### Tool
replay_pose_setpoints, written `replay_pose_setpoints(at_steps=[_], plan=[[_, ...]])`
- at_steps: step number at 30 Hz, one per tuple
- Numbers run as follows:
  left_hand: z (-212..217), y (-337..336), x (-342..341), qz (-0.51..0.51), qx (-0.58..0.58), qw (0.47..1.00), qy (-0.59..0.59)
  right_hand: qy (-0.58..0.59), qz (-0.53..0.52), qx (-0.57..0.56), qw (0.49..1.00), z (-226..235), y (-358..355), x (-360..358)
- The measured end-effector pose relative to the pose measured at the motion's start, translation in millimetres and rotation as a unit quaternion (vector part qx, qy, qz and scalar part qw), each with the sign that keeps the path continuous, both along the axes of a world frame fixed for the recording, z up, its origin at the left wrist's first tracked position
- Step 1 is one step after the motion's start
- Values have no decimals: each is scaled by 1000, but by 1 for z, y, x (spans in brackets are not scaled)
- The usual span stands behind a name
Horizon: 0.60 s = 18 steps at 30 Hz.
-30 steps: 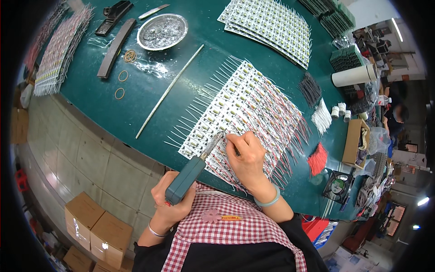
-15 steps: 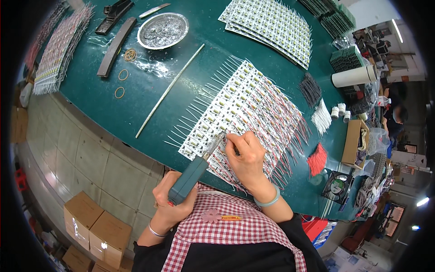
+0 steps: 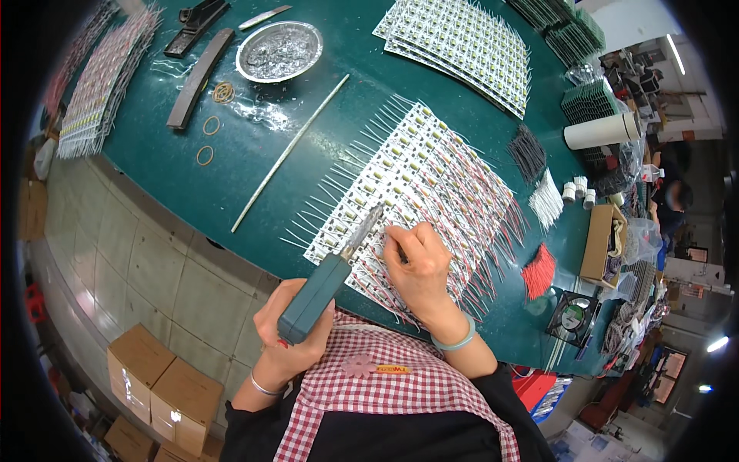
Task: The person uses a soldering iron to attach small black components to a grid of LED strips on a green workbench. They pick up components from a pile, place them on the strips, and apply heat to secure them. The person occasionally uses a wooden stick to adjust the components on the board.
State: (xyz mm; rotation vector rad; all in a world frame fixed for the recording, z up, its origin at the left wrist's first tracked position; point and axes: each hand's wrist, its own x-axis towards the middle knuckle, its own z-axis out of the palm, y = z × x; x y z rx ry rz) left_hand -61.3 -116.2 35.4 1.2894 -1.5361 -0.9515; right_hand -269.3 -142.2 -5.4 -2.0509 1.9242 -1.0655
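White board panel point(image 3: 406, 189), yellowish components point(image 3: 397, 177), red-and-white wires point(image 3: 481, 223).

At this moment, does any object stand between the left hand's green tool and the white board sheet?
Nothing visible does: the green tool in the left hand reaches over the white board sheet. The right hand is beside the tool's metal tip, not between.

My green soldering gun point(image 3: 314, 299) slants over the near edge of the white circuit panel point(image 3: 382, 167), flat and fringed with wires point(image 3: 508, 219).
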Motion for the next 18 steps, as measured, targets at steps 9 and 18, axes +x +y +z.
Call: replay_pose_setpoints(at_steps=[9,18], plan=[[9,-31,29,231,-62,971,20,-36,3,30,999,6,6,-5],[9,-75,47,245,-2,964,98,-85,-6,57,995,20,21,-15]])
